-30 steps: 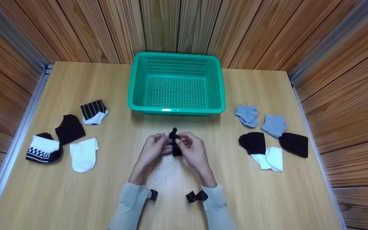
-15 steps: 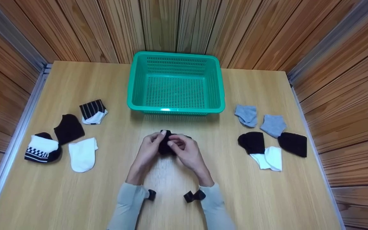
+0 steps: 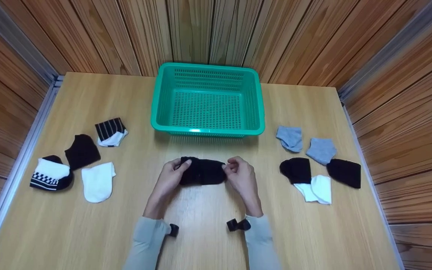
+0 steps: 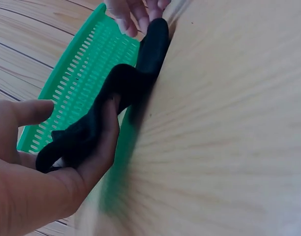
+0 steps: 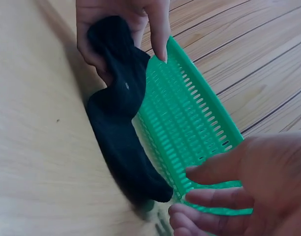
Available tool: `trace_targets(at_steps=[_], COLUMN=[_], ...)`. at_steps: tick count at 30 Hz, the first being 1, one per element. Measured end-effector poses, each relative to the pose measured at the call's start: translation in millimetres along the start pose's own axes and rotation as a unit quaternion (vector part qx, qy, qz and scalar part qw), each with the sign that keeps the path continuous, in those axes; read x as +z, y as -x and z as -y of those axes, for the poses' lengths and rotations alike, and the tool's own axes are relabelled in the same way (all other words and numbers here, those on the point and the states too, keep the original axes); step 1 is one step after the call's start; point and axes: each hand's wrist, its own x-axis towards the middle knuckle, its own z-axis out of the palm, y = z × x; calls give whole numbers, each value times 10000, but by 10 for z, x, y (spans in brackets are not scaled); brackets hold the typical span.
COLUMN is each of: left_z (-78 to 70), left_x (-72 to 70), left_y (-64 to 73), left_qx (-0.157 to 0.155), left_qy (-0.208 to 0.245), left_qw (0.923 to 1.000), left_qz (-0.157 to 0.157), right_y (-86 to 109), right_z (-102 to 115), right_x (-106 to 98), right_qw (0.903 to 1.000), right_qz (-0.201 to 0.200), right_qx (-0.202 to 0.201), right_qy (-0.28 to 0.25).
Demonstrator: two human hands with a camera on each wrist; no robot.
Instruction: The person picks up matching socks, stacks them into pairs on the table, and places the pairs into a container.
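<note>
A black sock [image 3: 210, 173] stretches between my two hands, in front of the green basket. My left hand [image 3: 167, 179] holds its left end. In the left wrist view, the left fingers [image 4: 108, 135] curl under the bunched cloth while the thumb stands off it. My right hand [image 3: 243, 180] is at the sock's right end. Seen from the right wrist, the thumb and fingers [image 5: 214, 169] are spread apart beside the tip of the sock [image 5: 123, 152], with nothing between them.
The green basket [image 3: 156, 108] stands at the back. Left lie a striped sock [image 3: 109, 129], a black sock [image 3: 82, 152], a patterned sock [image 3: 53, 174] and a white sock [image 3: 98, 182]. Right lie grey socks [image 3: 290, 138], black socks [image 3: 344, 172] and a white sock [image 3: 321, 189].
The black sock, earlier narrow and bunched between both hands, now lies stretched out sideways. My right hand has moved right, off the cloth's middle; my left has shifted slightly left.
</note>
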Motion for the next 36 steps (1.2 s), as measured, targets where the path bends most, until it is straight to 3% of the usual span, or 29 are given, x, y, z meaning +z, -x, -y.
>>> trace_targets(at_steps=[5, 8, 13, 19, 24, 36], left_z=[15, 11, 6, -13, -33, -23], left_x=[-24, -61, -130, -171, -149, -96], left_y=[-14, -37, -68, -76, -75, -76], left_qx=[-108, -115, -56, -37, 73, 711], left_qy=[32, -130, -722, -1147, -1520, -1934], left_qw=[9999, 9997, 9973, 9934, 9882, 9774], left_qz=[108, 145, 102, -46, -142, -476], right_y=[31, 17, -36, -76, -65, -35], right_z=[-17, -42, -87, -150, -215, -268], right_x=[46, 47, -40, -129, -133, -133], right_qw=[9989, 9987, 9988, 9952, 9931, 9968], right_qz=[126, 282, 388, 400, 336, 31], right_qx=[6, -13, 165, -61, -236, -672], right_qy=[462, 430, -230, -894, -1095, -431])
